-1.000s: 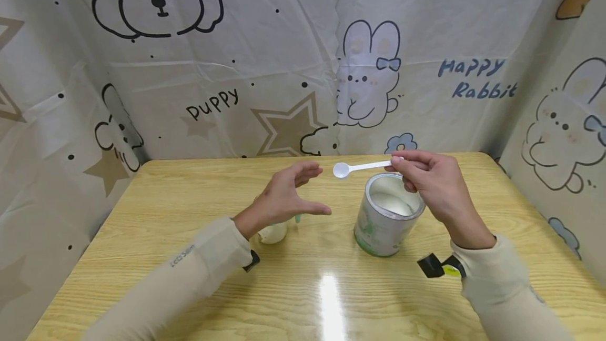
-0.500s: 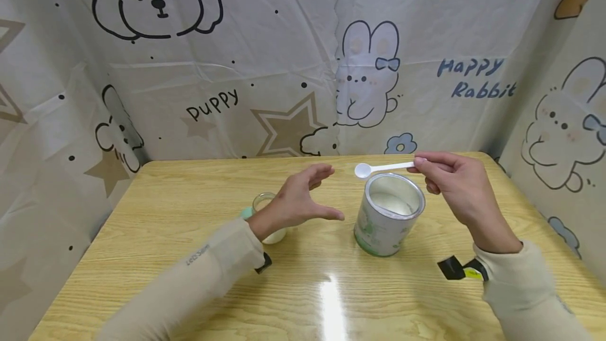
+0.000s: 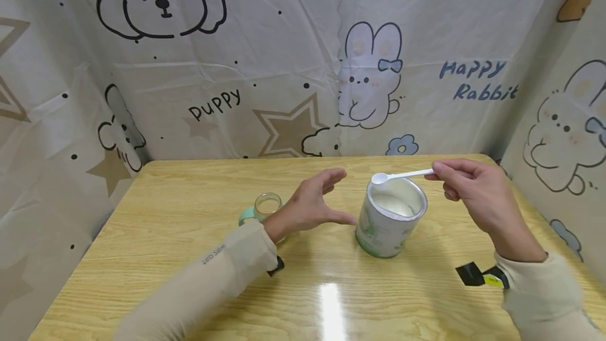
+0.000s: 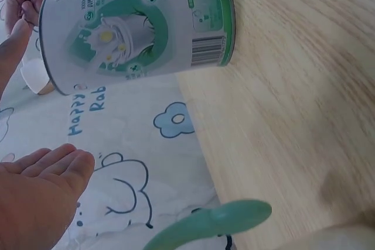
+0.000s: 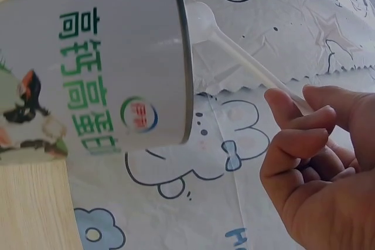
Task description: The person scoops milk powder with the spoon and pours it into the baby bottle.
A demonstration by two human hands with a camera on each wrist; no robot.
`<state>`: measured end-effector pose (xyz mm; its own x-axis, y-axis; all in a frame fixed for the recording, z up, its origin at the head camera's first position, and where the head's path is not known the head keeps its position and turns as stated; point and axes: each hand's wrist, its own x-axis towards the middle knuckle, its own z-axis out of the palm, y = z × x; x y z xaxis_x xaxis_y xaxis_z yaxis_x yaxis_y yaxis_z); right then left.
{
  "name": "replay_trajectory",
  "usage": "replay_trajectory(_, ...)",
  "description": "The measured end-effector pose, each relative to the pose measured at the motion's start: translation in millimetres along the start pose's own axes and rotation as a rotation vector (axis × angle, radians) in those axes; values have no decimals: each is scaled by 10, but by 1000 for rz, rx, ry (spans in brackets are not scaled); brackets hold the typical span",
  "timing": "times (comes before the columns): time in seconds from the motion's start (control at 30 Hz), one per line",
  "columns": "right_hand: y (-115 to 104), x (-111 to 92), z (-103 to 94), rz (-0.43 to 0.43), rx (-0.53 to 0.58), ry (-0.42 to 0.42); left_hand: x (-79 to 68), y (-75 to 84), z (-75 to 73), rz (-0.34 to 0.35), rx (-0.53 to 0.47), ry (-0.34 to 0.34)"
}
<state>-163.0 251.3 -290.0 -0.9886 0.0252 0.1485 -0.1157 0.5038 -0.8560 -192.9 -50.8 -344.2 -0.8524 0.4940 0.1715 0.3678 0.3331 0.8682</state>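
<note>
Curtain of printed white fabric (image 3: 284,59) hangs beyond your fingertips; pale yellow wood-grain tabletop (image 3: 199,188) lies below them. White-and-green cylindrical tin (image 3: 383,233), uncapped, white powder (image 3: 394,206) inside, stands upright between your two sets of fingers. Your left hand (image 3: 314,201) holds nothing, fingers and thumb wide apart, thumb tip right by the tin, contact unclear; a careless push could shift it. Clear glass cup with mint-green handle (image 3: 268,205) sits behind those fingers, half hidden by your cream left sleeve (image 3: 232,264); pulling back low could knock it. Slim white plastic spoon (image 3: 405,174): your right hand (image 3: 478,188) pinches its handle end, bowl toward your left fingers, at the tin's rim. Load unclear; snagging the rim could spill any powder.
</note>
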Motion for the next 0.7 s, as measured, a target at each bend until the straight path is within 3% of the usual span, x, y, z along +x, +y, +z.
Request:
replay_trajectory(0.33,91,-7,-110,27,7,-15,61,5,144,2,-17,-26)
replay_trajectory(0.7,107,-16,-123,44,-180,-64,147,19,280,5,-5,-25)
